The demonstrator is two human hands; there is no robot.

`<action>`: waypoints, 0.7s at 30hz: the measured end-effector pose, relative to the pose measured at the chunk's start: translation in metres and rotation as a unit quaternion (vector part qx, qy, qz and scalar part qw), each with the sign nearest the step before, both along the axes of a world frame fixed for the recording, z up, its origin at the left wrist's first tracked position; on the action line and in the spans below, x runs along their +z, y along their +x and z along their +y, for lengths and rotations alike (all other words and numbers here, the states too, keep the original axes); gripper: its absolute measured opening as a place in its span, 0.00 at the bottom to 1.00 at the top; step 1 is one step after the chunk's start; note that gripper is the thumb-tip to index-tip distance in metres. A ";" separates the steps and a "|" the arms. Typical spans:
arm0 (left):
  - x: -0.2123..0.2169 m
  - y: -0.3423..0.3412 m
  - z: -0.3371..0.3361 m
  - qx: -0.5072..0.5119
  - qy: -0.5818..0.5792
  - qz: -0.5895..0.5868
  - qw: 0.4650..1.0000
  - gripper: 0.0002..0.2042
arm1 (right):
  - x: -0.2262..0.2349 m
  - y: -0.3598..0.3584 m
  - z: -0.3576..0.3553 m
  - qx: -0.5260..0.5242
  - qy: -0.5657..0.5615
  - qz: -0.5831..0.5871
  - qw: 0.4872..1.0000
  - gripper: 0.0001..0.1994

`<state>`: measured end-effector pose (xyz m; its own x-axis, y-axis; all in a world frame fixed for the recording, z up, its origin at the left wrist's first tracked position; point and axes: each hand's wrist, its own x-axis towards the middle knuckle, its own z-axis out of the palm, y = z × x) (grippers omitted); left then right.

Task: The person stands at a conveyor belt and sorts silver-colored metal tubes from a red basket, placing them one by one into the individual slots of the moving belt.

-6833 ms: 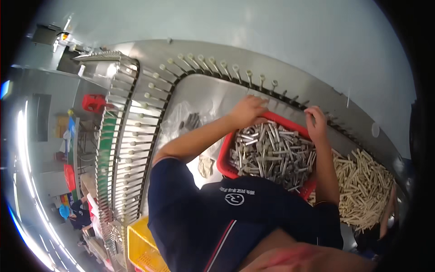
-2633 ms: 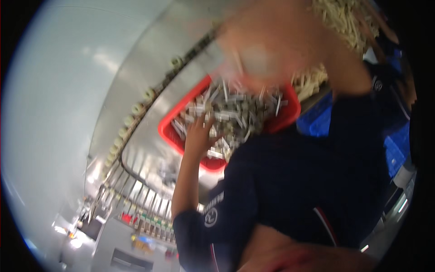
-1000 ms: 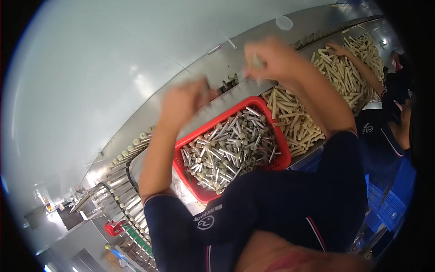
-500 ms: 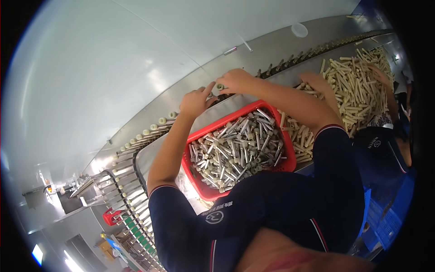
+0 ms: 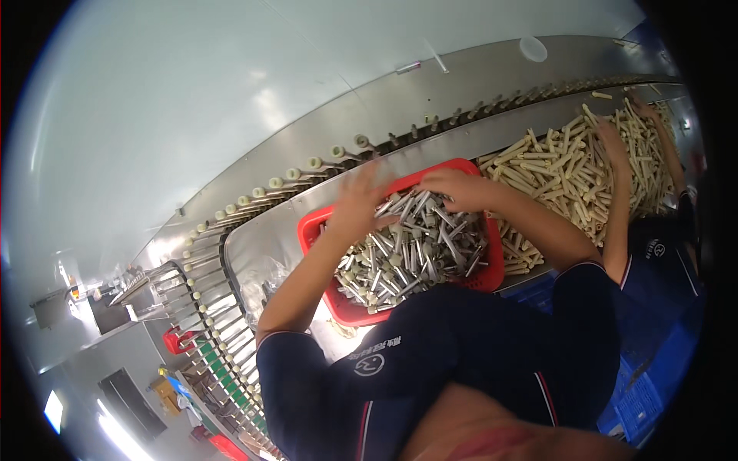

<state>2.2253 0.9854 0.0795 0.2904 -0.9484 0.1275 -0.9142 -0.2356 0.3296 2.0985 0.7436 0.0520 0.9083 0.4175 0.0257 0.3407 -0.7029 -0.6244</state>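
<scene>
A red plastic basket [image 5: 361, 316] is heaped with slim silver tubes [image 5: 403, 257], each with a pale greenish round cap end. Over the basket's far left part hovers my left hand [image 5: 358, 206], blurred, its fingers spread and holding nothing I can see. My right hand [image 5: 460, 190] reaches over the far right rim, fingers and thumb apart, touching the top of the heap; its fingertips are partly lost among the tubes. Beyond the basket runs a chain conveyor [image 5: 415, 132] with upright pins. Capped tubes [image 5: 315, 163] sit on its pins toward the left.
Right of the basket lies a big pile of cream-coloured tubes [image 5: 557, 173], with a co-worker's hands [image 5: 611, 142] in it. Blue crates [image 5: 638, 396] stand at lower right. A white round lid [image 5: 533, 49] lies behind the conveyor, and the conveyor curves toward me at left.
Both hands have come back from the conveyor to the basket; the left now hovers, the right touches the heap. Capped tubes on the conveyor reach further right. The co-worker's hands have moved.
</scene>
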 end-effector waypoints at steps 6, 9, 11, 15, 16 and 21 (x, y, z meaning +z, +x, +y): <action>-0.001 0.087 0.015 0.116 0.032 -0.041 0.992 0.26 | 0.034 0.109 0.028 -0.084 -0.041 -0.184 0.978 0.20; -0.008 0.088 -0.002 0.093 0.119 -0.049 0.987 0.20 | 0.025 0.145 0.038 -0.055 -0.103 -0.073 0.990 0.16; -0.002 0.087 0.000 0.054 0.089 -0.053 0.993 0.15 | 0.019 0.143 0.037 -0.040 -0.141 0.058 0.988 0.15; 0.076 0.074 -0.027 0.162 -0.120 0.142 0.969 0.11 | 0.006 0.137 -0.002 -0.096 -0.085 -0.103 0.986 0.15; 0.087 0.065 -0.028 0.155 -0.115 0.154 0.969 0.11 | 0.014 0.128 -0.012 -0.153 -0.049 -0.146 0.976 0.14; 0.049 -0.014 0.017 -0.004 0.085 0.239 0.967 0.16 | 0.137 0.048 -0.015 -0.084 0.003 -0.022 0.996 0.13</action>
<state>2.2109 1.0020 0.1283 0.2711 -0.9462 -0.1768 -0.6687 -0.3172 0.6725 2.1463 0.7290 0.1894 0.9633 0.2594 0.0685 0.2453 -0.7485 -0.6161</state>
